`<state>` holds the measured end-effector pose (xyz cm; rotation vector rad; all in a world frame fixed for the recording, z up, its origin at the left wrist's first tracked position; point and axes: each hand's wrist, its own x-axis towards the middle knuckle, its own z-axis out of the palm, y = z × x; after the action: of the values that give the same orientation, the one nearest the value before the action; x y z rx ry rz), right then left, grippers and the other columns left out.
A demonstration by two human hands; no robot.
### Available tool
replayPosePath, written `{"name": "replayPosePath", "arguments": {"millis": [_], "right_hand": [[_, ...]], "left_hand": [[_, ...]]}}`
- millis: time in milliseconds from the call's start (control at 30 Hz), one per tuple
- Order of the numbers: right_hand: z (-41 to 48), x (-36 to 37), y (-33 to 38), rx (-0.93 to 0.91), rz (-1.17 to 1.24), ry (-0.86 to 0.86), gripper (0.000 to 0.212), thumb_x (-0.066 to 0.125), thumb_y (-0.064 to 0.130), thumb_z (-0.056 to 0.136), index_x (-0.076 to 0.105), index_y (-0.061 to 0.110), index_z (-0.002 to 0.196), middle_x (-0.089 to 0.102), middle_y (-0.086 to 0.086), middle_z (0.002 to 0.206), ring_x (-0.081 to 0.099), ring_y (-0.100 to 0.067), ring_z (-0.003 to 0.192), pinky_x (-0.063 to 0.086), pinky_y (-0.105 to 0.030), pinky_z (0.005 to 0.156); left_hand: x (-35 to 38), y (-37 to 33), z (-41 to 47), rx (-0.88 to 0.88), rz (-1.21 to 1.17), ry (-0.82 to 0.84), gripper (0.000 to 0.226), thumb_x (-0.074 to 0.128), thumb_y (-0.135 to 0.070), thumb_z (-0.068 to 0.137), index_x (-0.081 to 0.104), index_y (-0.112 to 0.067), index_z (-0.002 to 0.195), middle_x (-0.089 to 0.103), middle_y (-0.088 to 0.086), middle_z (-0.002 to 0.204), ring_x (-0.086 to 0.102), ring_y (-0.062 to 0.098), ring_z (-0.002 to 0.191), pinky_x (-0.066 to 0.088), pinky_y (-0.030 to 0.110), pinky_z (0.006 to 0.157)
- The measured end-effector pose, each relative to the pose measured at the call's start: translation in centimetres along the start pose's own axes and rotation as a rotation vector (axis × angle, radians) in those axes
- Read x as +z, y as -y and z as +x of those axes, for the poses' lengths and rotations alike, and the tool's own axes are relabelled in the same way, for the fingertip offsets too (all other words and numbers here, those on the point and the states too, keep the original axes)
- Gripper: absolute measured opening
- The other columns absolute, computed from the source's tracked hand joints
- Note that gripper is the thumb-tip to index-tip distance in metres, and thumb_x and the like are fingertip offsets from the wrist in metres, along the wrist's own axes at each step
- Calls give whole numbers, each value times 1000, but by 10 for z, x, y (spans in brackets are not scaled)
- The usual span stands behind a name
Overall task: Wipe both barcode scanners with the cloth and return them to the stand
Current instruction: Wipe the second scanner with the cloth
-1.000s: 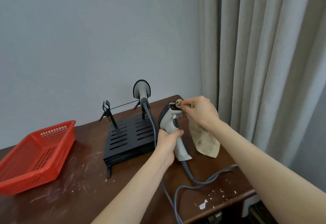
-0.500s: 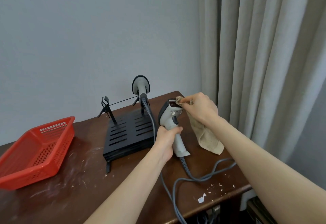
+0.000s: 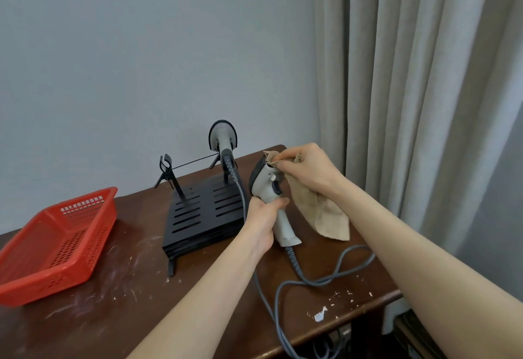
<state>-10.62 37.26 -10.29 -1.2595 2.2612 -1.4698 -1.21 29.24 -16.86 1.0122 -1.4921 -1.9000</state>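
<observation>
The person's left grip is clenched round the handle of a pale grey, pistol-shaped plastic barcode scanner. It holds the scanner upright above the dark brown wooden table, just right of the black slotted metal stand. The right grip pinches a beige, frayed cloth and presses a bunched corner of it against the scanner's dark head. The rest of the cloth hangs below the wrist, beside the handle. A grey cable runs from the handle's base and loops across the table toward its front edge.

A second grey barcode scanner sits on the stand's rear right post, head up, its own cable trailing down the stand's right side. A black clip tops the rear left post. A red perforated plastic basket lies on the table's left part, well apart from the stand. White flecks mark the table near its front edge. Grey-beige curtains hang at the right.
</observation>
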Motion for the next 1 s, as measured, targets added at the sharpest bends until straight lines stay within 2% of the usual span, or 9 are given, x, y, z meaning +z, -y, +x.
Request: {"name": "replayPosePath", "arguments": {"millis": [133, 200, 267, 333, 433, 500, 633, 833, 1000], "right_hand": [[0, -15, -9, 63, -180, 3, 9, 61, 39, 87, 69, 40, 89, 69, 7, 102, 62, -18, 98, 51, -32, 81], [3, -25, -18, 187, -291, -110, 23, 56, 44, 88, 68, 36, 106, 68, -1, 107, 62, -25, 93, 52, -34, 80], [4, -31, -25, 270, -198, -182, 37, 59, 34, 87, 62, 27, 123, 66, -7, 113, 62, -26, 91, 52, -37, 83], [1, -32, -28, 298, -184, -164, 45, 63, 27, 85, 58, 19, 129, 64, -10, 122, 60, -29, 106, 50, -37, 90], [-4, -29, -24, 233, -52, -239, 32, 66, 21, 84, 69, 4, 111, 70, -14, 106, 62, -28, 104, 50, -35, 86], [-5, -27, -14, 143, 26, -266, 23, 66, 20, 84, 72, 7, 103, 69, -7, 93, 64, -23, 95, 48, -29, 76], [-4, -16, 0, 5, -94, -171, 21, 62, 22, 87, 73, 15, 104, 65, 0, 85, 61, -17, 90, 44, -25, 73], [-6, -5, 1, -11, -83, -167, 19, 65, 20, 85, 75, 19, 101, 72, -5, 91, 63, -21, 89, 53, -34, 78], [-9, -7, 13, -96, 17, -63, 15, 64, 18, 85, 76, 18, 95, 74, -4, 92, 67, -19, 91, 54, -34, 84]], "left_hand": [[-4, -1, 0, 15, 17, -3, 37, 68, -2, 81, 51, -6, 114, 60, 11, 103, 59, 24, 91, 48, 34, 75], [-6, -1, -1, 11, 6, 4, 35, 68, -2, 82, 52, -7, 112, 60, 9, 99, 58, 22, 87, 48, 35, 77], [-7, -3, -1, 22, -7, 15, 34, 67, -1, 82, 52, -7, 112, 59, 8, 95, 58, 20, 84, 47, 35, 77], [-7, -4, -1, 40, -7, 25, 35, 67, 0, 82, 52, -7, 113, 59, 8, 95, 58, 20, 84, 48, 34, 77], [-7, -4, -2, 46, -4, 30, 36, 67, 0, 81, 52, -8, 114, 60, 9, 99, 58, 21, 89, 48, 35, 80], [-7, -3, -2, 55, 5, 29, 37, 67, 0, 81, 52, -8, 114, 61, 9, 101, 59, 22, 92, 48, 35, 83], [-5, -3, -2, 75, 29, 31, 39, 69, -2, 80, 52, -6, 115, 61, 12, 106, 59, 24, 97, 48, 37, 88], [-4, -3, -3, 67, 30, 50, 38, 68, -1, 81, 50, -5, 114, 58, 8, 96, 57, 19, 86, 48, 30, 73], [-3, -2, -1, 65, 52, 63, 43, 69, -2, 81, 51, -3, 121, 63, 10, 103, 61, 22, 93, 49, 31, 73]]}}
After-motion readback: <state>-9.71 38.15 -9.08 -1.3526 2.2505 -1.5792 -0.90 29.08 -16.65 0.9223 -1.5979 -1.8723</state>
